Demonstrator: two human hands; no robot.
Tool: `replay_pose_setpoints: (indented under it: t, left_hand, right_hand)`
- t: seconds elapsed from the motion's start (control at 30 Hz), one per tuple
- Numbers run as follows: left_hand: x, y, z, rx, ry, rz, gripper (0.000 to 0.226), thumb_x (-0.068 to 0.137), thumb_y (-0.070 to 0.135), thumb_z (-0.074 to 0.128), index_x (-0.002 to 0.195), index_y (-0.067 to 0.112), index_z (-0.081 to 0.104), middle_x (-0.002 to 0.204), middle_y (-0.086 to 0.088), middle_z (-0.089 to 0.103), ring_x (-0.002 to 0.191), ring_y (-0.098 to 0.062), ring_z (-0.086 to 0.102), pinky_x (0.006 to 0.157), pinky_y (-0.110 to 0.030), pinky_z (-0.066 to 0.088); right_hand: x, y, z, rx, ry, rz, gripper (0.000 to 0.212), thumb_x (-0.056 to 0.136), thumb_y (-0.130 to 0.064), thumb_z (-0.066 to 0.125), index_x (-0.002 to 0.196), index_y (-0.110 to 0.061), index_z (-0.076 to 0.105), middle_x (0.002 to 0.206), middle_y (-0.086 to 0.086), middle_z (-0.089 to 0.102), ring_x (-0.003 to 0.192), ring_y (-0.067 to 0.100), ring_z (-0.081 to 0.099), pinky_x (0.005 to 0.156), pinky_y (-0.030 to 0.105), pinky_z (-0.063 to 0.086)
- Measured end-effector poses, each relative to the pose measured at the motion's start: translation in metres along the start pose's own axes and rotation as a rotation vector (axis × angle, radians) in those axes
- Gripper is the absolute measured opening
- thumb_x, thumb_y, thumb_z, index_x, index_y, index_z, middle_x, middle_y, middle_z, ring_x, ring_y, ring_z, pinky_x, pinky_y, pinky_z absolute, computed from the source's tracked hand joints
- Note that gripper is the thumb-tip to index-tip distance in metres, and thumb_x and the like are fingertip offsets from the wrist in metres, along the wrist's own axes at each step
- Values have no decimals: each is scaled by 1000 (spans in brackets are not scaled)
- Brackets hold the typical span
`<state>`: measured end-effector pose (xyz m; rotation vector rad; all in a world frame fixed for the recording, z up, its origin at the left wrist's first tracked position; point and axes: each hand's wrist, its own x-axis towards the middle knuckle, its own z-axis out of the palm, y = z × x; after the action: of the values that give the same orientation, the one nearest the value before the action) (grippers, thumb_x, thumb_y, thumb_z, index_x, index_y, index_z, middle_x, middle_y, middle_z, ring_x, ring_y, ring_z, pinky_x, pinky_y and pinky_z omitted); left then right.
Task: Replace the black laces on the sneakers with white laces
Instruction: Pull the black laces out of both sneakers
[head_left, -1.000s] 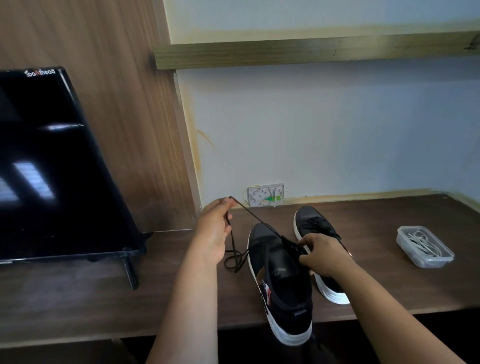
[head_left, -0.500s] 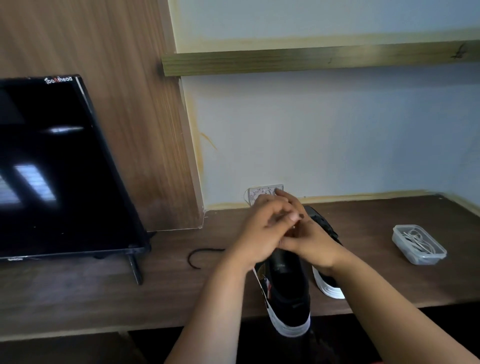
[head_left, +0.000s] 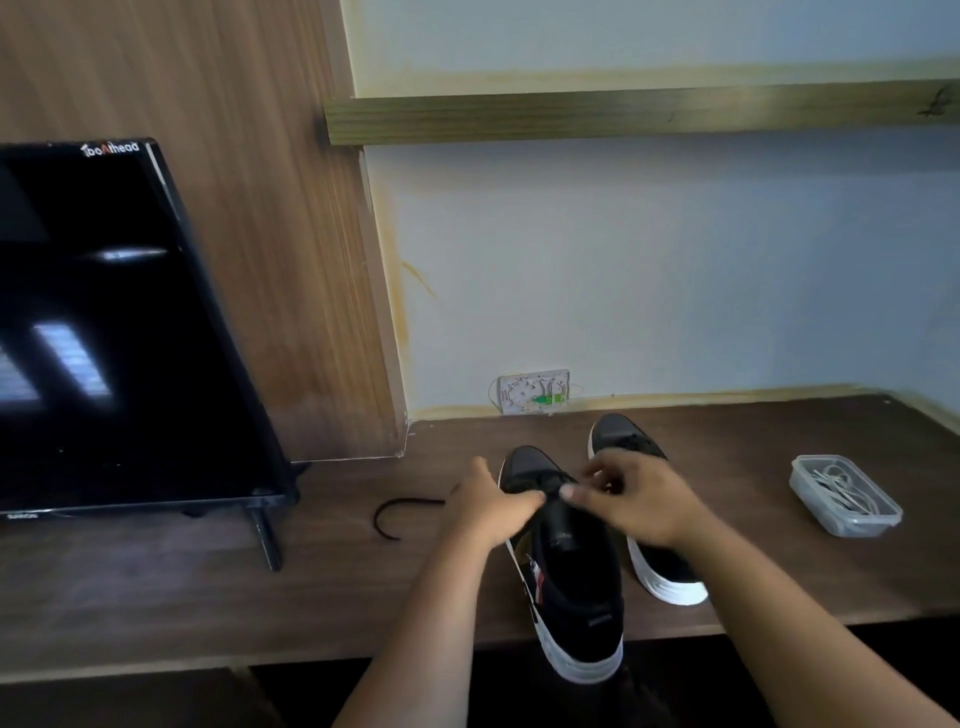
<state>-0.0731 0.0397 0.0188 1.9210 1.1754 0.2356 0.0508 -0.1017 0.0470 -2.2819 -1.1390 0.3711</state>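
Both hands, left (head_left: 485, 506) and right (head_left: 631, 501), pinch the black lace (head_left: 535, 486) at the near sneaker (head_left: 566, 571); overhanging the desk (head_left: 156, 597) edge, it could be tipped off by a hard pull.

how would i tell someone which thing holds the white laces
Start at the dark wooden desk and go to its right end, past the two black sneakers. The clear plastic tub sits there alone, the only see-through thing on the desk, with white laces coiled inside.
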Motion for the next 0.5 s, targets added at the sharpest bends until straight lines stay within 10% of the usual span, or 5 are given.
replay_pose_setpoints:
  t: [0.17,0.3,0.5]
  left_hand:
    - [-1,4,19,119,-50,-24,37,73,37,64,101,15,53,97,-2,61,85,-23,59,69,-30,51]
    - [4,-6,16,-319,-101,-113,3,80,10,57,83,9,58,81,-6,59,73,-21,57,54,-24,47]
    - [5,-8,8,-477,-166,-115,14,93,4,49,88,4,62,80,-7,58,68,-14,57,37,-17,45]
  right_hand:
    - [19,-16,44,-305,35,-113,52,85,-25,53,135,-32,47,136,-5,41,127,23,29,103,41,33]
    - [40,-16,63,-558,-39,-72,50,89,-22,50,138,-25,44,143,-1,37,134,26,25,107,44,27]
    - [70,-18,84,-705,-46,-125,35,95,-32,46,129,-25,51,131,2,47,130,29,32,101,47,30]
